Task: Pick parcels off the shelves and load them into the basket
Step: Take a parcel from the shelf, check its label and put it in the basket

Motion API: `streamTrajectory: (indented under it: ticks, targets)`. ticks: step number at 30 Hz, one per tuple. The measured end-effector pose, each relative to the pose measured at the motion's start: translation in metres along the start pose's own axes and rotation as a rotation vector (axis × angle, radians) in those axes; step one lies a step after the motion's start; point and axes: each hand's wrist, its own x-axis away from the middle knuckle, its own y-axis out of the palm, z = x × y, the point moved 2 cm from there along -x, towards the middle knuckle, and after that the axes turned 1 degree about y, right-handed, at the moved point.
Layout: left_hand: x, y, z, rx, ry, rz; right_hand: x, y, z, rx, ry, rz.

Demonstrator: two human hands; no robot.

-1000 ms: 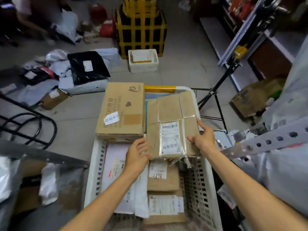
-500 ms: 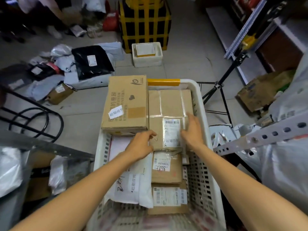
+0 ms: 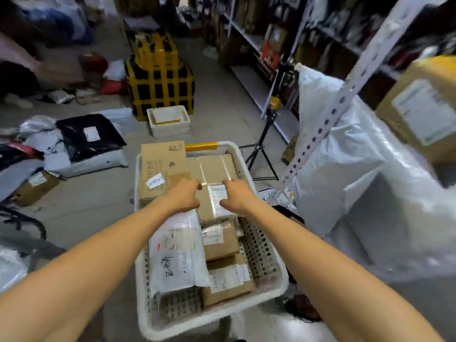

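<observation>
A white plastic basket (image 3: 270, 245) stands in front of me, packed with parcels. A flat cardboard parcel bound with clear tape (image 3: 217, 166) lies at its far right, beside a large brown box (image 3: 162, 164). My left hand (image 3: 185, 196) grips the taped parcel's near left edge with curled fingers. My right hand (image 3: 237, 196) holds its near right part, next to the white label. Closer to me in the basket lie a white bubble mailer (image 3: 175, 255) and two small cardboard parcels (image 3: 219, 239).
A perforated shelf upright (image 3: 345, 95) and a big white wrapped bundle (image 3: 357, 169) crowd the right. A tripod (image 3: 261, 149) stands beyond the basket. Loose mailers, including a black one (image 3: 88, 137), a foam box (image 3: 169, 122) and yellow-black crates (image 3: 158, 82) cover the floor ahead.
The taped parcel went from held above the basket to lying in it beside the large box. Both hands followed it down and stay on it. My view lifted toward the shelves.
</observation>
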Motion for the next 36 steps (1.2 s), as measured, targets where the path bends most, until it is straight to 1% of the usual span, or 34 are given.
streamTrajectory:
  ticks: [5, 9, 13, 16, 19, 21, 25, 27, 31, 36]
  targets:
    - [0.044, -0.022, 0.035, -0.120, 0.158, -0.012, 0.067, -0.020, -0.010, -0.019, 0.096, 0.021]
    - [0.071, -0.017, 0.070, -0.215, 0.271, -0.106, 0.128, -0.027, -0.008, -0.058, 0.132, 0.032]
    - [0.096, -0.001, 0.126, -0.351, 0.436, -0.167, 0.193, -0.026, 0.020, -0.020, 0.224, 0.054]
    - [0.115, 0.015, 0.178, -0.447, 0.567, -0.191, 0.252, -0.026, 0.050, -0.049, 0.326, 0.066]
    - [0.135, 0.035, 0.242, -0.544, 0.712, -0.243, 0.327, -0.028, 0.087, -0.087, 0.446, 0.124]
    - [0.154, 0.051, 0.291, -0.556, 0.805, -0.273, 0.384, -0.030, 0.113, -0.109, 0.550, 0.180]
    - [0.209, 0.090, 0.391, -0.547, 1.004, -0.345, 0.502, -0.023, 0.159, -0.130, 0.802, 0.253]
    - [0.243, 0.115, 0.434, -0.583, 1.104, -0.347, 0.557, -0.013, 0.174, -0.120, 0.926, 0.270]
    - [0.312, 0.172, 0.505, -0.617, 1.280, -0.365, 0.664, 0.013, 0.184, -0.118, 1.154, 0.336]
    - [0.417, 0.234, 0.585, -0.653, 1.494, -0.378, 0.796, 0.048, 0.180, -0.184, 1.403, 0.405]
